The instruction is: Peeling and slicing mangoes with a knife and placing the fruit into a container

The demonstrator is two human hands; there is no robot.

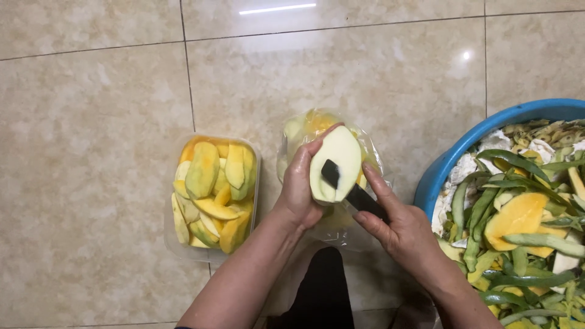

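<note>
The left hand (300,189) is closed round a peeled mango (335,163), thumb and fingers wrapped along its left edge so the pale cut face turns up toward the camera. The mango's long axis runs nearly upright in the picture, tipped slightly right at the top. The right hand (399,228) comes in from the mango's lower right, fingers curled shut on the handle of a black knife (353,192), whose blade lies slantwise across the mango's lower half, touching the flesh. Just behind the mango sits a clear bag (372,155) of pieces; left of the mango stands a tub (213,195) of yellow-green slices. Right of it, a blue basin (454,158) holds green peels and pits.
</note>
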